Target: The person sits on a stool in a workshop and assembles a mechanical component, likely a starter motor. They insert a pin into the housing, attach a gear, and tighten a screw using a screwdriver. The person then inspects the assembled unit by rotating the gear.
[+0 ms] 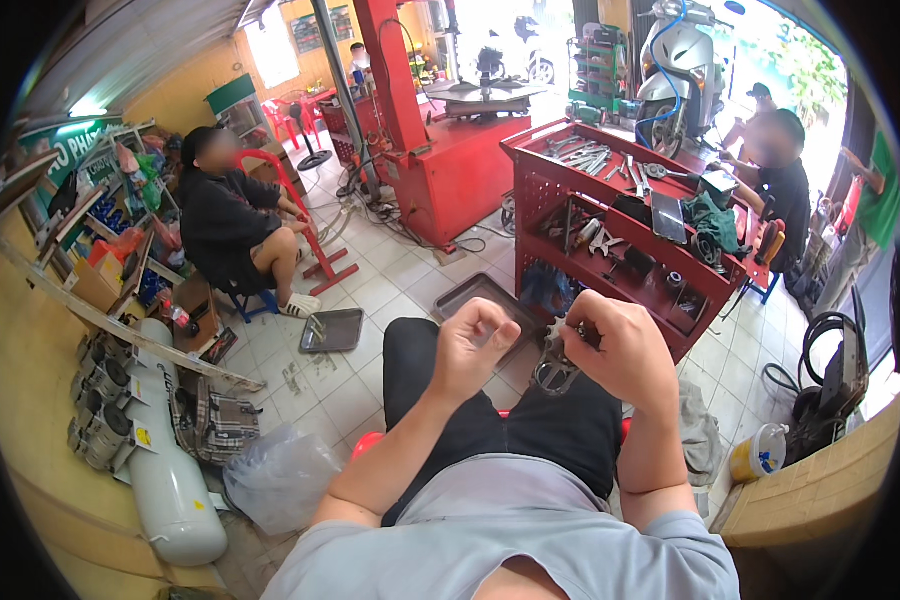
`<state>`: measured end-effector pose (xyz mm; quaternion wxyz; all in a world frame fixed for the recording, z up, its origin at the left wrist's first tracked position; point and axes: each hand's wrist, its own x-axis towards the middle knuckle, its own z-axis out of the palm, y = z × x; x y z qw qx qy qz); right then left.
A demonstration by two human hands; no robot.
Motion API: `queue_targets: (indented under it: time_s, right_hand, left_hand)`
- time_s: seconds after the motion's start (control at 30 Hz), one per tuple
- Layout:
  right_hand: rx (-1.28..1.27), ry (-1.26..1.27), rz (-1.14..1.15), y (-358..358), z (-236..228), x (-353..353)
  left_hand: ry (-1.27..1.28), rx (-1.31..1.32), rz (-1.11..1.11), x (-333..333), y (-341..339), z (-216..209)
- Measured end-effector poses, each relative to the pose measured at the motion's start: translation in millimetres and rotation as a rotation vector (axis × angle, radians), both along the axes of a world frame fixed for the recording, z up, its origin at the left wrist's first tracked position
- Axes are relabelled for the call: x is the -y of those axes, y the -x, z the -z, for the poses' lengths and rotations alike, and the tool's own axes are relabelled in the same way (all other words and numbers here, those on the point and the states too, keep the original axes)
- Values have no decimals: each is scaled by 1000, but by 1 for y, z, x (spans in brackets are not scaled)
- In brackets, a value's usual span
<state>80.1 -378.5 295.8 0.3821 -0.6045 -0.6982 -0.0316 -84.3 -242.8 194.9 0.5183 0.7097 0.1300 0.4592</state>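
Above my lap, my right hand (622, 350) grips a silvery metal part (553, 372) with an open ring at its lower end and a jagged upper edge. My fingers cover much of this part, so its exact kind is unclear. To its left, my left hand (470, 348) is raised with the fingers curled in toward the thumb. Whether anything small sits between those fingers does not show. The two hands are apart. Beyond them on the floor lies a dark metal tray (467, 290), partly hidden by my left hand.
A red tool cart (560, 215) with wrenches stands ahead right. A smaller tray (332, 330) lies on the tiles near a seated person (232, 210). Another person (782, 190) sits beyond the cart. A grey tank (175, 490) and plastic bag (282, 478) are at left, a bucket (760, 453) at right.
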Motion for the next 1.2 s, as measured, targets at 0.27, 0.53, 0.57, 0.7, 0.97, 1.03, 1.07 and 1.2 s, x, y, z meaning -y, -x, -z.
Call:
queue_targets:
  time_s: [0.27,0.53,0.57,0.7,0.97,1.03,1.07,1.2]
  right_hand:
    - [44,-26,-22,5,11,-5]
    - [138,7,-91,17,14,-2]
    - [141,-3,-95,17,13,-1]
    - [27,-114,-66,23,6,3]
    - [15,-108,-301,19,14,2]
    - [-33,-114,-356,22,15,-1]
    - [-56,-117,-380,22,15,-1]
    - [-92,-105,-338,25,14,-2]
  left_hand:
    - [-107,-85,117,40,-27,-21]
    - [15,-203,197,38,-29,-6]
    - [-1,-164,180,40,-29,-8]
    - [-49,-123,160,50,-17,-21]
    - [31,-61,204,52,4,-17]
    - [63,-31,219,52,5,-17]
    - [30,-38,212,51,5,-19]
    - [-59,-66,161,51,6,-19]
